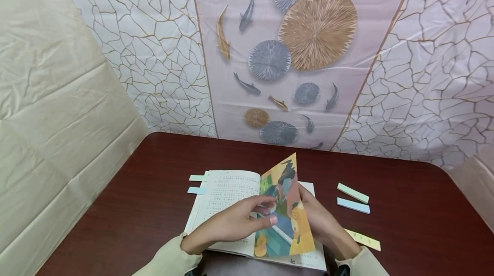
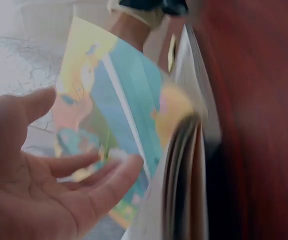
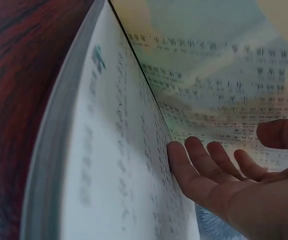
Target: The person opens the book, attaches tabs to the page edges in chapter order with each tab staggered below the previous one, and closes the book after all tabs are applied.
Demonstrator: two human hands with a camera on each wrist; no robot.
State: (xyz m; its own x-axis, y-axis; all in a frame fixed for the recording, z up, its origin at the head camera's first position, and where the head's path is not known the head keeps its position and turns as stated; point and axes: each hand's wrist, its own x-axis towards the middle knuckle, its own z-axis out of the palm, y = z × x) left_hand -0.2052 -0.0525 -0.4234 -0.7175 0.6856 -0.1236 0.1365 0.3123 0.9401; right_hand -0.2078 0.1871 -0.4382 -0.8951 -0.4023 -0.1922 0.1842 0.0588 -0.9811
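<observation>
An open book [image 1: 227,190] lies on the table, with one illustrated page [image 1: 299,186] lifted upright from its middle. My left hand [image 1: 237,221] reaches over the book in front of the picture side, its thumb apart from loosely bent fingers [image 2: 111,192]. Behind the lifted page is my right hand [image 1: 320,220], its fingers partly hidden in the head view. In the right wrist view those fingers [image 3: 204,162] are spread and slightly bent, with fingertips close to the fold between the printed text page [image 3: 114,150] and the raised page's back.
Two sticky tabs, one pale green [image 1: 198,178] and one light blue [image 1: 196,190], stick out from the book's left edge. Right of the book lie a green strip [image 1: 353,192], a blue strip [image 1: 353,205] and a yellow strip [image 1: 364,240] on the dark red table [image 1: 127,211].
</observation>
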